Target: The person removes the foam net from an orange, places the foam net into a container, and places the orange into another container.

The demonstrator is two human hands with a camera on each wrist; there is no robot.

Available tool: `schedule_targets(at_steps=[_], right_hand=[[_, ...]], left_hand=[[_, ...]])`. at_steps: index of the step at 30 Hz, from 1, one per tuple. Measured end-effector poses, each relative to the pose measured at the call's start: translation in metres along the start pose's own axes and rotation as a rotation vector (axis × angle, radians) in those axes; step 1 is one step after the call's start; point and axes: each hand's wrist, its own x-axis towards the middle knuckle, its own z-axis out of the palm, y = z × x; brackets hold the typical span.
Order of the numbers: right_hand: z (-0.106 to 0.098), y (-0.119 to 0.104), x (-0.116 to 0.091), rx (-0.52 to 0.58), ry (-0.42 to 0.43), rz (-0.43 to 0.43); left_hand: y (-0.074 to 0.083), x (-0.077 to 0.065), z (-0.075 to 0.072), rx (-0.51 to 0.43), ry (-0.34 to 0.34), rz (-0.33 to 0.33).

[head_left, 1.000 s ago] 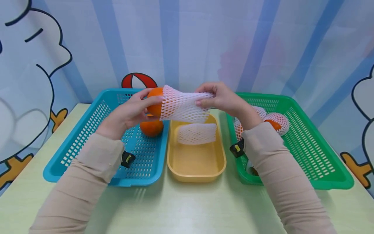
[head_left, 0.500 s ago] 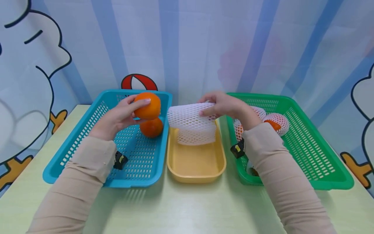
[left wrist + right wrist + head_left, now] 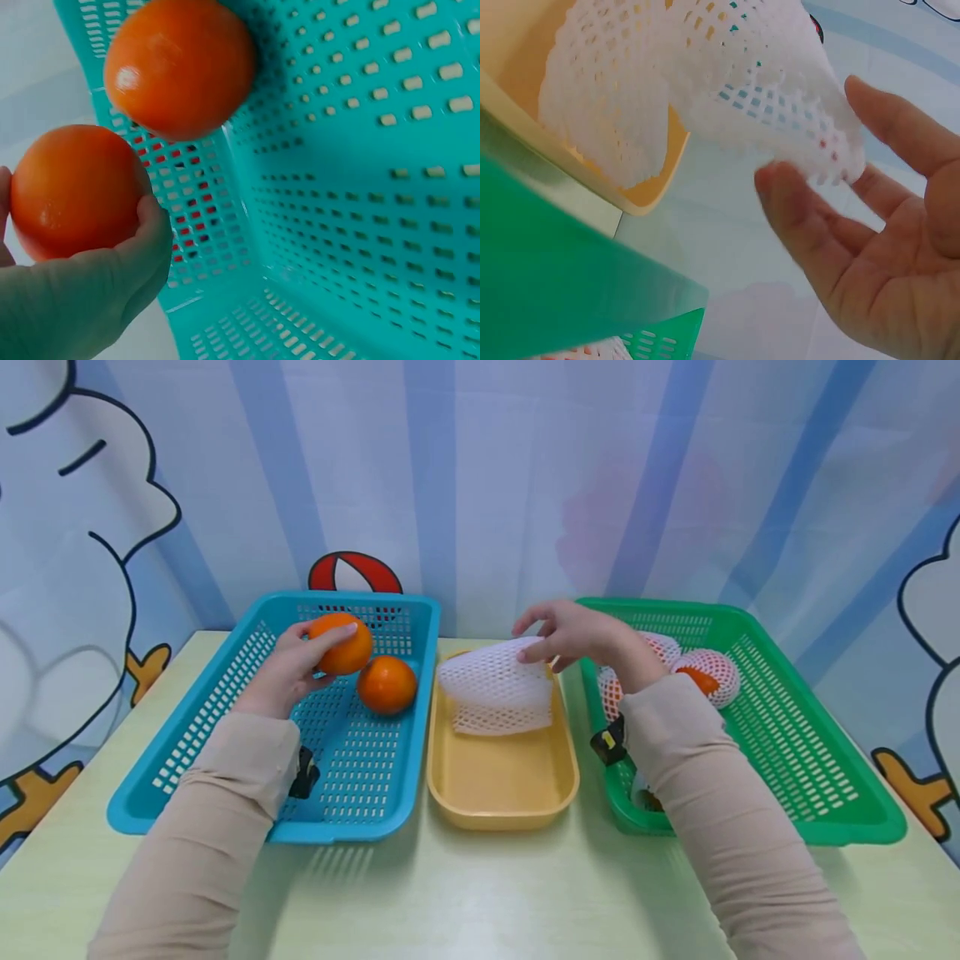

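Observation:
In the head view my left hand (image 3: 279, 675) grips an orange (image 3: 347, 645) over the blue basket (image 3: 352, 793). A second orange (image 3: 387, 685) lies in that basket, just right of the held one. The left wrist view shows thumb and fingers around the held orange (image 3: 79, 191). My right hand (image 3: 585, 635) is above the back of the yellow tray (image 3: 502, 789), fingers spread. A white foam net sleeve (image 3: 491, 672) hangs beside its thumb, and in the right wrist view the sleeve's end (image 3: 810, 127) lies loosely between the parted fingers. Another foam sleeve (image 3: 502, 720) lies beneath.
At right stands a green basket (image 3: 795, 768) with several oranges in foam nets (image 3: 716, 675), partly hidden by my right forearm. All three containers stand side by side on a pale table (image 3: 465, 893). A striped curtain (image 3: 495, 485) rises behind them.
The orange has come out of the foam sleeve and moved left and down over the blue basket with my left hand. My right fingers have spread, and the sleeve has sunk toward the yellow tray.

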Motion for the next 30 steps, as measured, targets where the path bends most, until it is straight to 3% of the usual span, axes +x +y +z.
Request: schedule_targets(at_steps=[4, 8, 15, 22, 30], right_hand=[[-0.001, 0.000, -0.002, -0.014, 0.031, 0.010], [-0.003, 0.000, -0.003, -0.008, 0.074, 0.012], [-0.003, -0.001, -0.005, 0.001, 0.110, -0.004], [-0.004, -0.002, -0.008, -0.010, 0.138, -0.006], [-0.005, -0.002, -0.011, -0.004, 0.141, -0.026]], left_hand=[[-0.005, 0.003, -0.002, 0.012, 0.036, -0.008], [-0.015, 0.016, -0.002, 0.053, 0.089, -0.034], [-0.058, 0.072, -0.018, 0.150, 0.214, -0.085], [-0.047, 0.052, -0.009, 0.197, 0.192, -0.136], [-0.066, 0.080, -0.015, 0.269, 0.212, -0.236]])
